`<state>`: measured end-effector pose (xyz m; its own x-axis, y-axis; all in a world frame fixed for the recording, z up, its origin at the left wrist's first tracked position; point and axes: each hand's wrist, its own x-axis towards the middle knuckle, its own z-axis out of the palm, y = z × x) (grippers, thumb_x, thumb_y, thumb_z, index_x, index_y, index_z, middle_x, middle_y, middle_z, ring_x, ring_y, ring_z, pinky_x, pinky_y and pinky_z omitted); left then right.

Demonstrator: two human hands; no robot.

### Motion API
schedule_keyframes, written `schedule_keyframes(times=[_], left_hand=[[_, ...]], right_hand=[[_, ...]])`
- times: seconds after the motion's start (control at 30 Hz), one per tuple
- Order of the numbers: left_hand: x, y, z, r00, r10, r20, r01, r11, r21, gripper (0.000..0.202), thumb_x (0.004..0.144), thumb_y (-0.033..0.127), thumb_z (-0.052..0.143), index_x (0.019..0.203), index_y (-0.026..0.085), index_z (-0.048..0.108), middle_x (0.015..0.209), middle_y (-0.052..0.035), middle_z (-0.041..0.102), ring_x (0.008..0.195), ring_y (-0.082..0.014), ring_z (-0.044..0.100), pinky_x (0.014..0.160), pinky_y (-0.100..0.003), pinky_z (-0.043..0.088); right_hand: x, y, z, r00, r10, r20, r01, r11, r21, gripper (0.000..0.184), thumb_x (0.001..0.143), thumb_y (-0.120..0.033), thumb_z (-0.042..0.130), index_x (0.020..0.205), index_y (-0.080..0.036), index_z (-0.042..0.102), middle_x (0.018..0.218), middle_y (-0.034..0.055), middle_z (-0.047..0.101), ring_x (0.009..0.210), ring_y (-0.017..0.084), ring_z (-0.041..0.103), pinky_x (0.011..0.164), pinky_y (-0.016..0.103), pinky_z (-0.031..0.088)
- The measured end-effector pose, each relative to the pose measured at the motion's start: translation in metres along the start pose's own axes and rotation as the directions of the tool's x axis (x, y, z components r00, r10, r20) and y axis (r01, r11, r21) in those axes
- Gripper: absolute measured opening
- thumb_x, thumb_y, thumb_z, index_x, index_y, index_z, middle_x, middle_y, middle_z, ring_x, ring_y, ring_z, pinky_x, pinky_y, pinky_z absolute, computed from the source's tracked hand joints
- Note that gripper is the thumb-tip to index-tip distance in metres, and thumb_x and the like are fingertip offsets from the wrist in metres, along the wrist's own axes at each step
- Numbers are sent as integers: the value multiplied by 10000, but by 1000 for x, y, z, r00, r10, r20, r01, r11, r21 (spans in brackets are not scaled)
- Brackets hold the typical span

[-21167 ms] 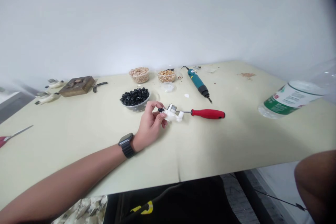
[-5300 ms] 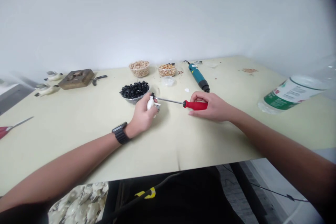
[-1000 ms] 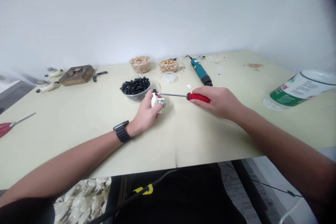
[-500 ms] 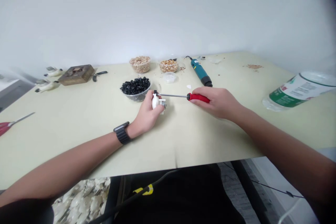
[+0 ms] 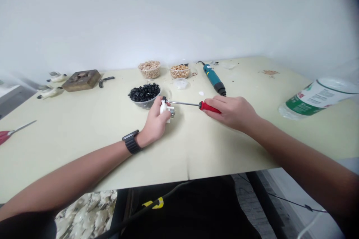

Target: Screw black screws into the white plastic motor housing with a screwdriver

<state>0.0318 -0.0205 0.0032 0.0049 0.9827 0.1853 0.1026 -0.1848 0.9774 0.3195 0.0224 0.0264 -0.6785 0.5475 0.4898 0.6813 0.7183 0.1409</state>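
My left hand [image 5: 155, 123] is closed around a small white plastic part [image 5: 163, 106] with a black piece at its top and a metallic piece on its right side. My right hand [image 5: 234, 111] grips the red handle of a screwdriver [image 5: 185, 103], its shaft pointing left. The screwdriver's tip meets the part near the black piece; the exact contact is too small to make out. Just behind my left hand stands a clear bowl of small black parts [image 5: 144, 92]. A teal power screwdriver [image 5: 213, 78] lies beyond my right hand.
Two clear tubs of small pieces, one pale [image 5: 149, 70] and one golden [image 5: 180, 71], stand at the back. A wooden block [image 5: 82, 80] and white parts [image 5: 49, 92] lie back left. A red-handled tool [image 5: 17, 130] lies far left; a large labelled plastic container [image 5: 316, 97] is at right.
My left hand and the white part have shifted slightly left. The screwdriver has moved a little left with them, still held against the part; my right hand's grip looks slightly turned.
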Motion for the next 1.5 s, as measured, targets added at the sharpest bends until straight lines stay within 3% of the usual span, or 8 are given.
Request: schedule_keyframes(times=[0.17,0.4,0.57,0.77,0.93,1.1,1.3,1.5], left_hand=[[1,0,-1,997,72,-16,-71,994,81,231,769,285,610,956,226,489,919,3,557,739,-136,513,633,-284,436],[5,-6,-6,979,202,21,-200,941,272,240,777,202,609,971,232,472,919,-10,567,766,-163,498,666,-298,429],[6,-2,-9,993,114,40,-120,975,188,224,774,243,618,952,223,483,926,-7,589,757,-150,525,660,-293,453],[4,1,-9,997,-35,62,35,999,-6,208,759,274,592,947,229,514,781,31,532,619,-122,479,538,-272,394],[4,0,-6,999,-12,34,11,999,38,198,760,266,594,938,225,519,804,26,539,663,-128,507,574,-280,413],[3,0,-6,996,91,15,-93,980,176,191,791,246,611,942,226,496,876,6,565,727,-145,514,635,-298,428],[7,-2,-9,971,227,72,-238,927,290,224,773,213,617,952,224,483,909,-9,576,767,-162,505,675,-304,417],[5,6,-5,996,-14,86,11,999,30,256,768,275,629,987,219,508,887,6,559,683,-129,506,568,-261,395]], right_hand=[[0,-2,3,997,67,26,-71,983,170,301,1082,-406,527,1086,-228,770,905,44,764,745,192,659,610,313,419],[6,1,-5,950,143,277,-274,806,524,228,1021,-431,639,960,-242,752,774,-7,722,638,162,623,577,289,426],[5,2,-7,970,148,194,-220,874,434,220,960,-429,716,1056,-233,694,937,27,762,740,187,674,643,294,468],[2,-5,-5,999,38,-19,-38,999,-13,361,1151,-429,462,1182,-238,767,1009,67,791,807,202,687,586,329,350],[0,-5,-1,999,46,5,-46,998,42,386,1129,-462,478,1145,-233,789,913,56,779,718,191,659,560,324,348],[2,0,-2,973,160,166,-218,876,431,299,1061,-469,590,1077,-253,797,968,32,799,801,204,705,670,307,477],[8,6,-6,886,210,414,-436,679,590,385,1024,-580,610,1033,-246,802,744,0,690,612,166,569,550,299,398],[13,21,-9,833,235,501,-501,705,502,378,867,-586,778,949,-217,754,733,-3,626,648,176,558,595,308,402]])
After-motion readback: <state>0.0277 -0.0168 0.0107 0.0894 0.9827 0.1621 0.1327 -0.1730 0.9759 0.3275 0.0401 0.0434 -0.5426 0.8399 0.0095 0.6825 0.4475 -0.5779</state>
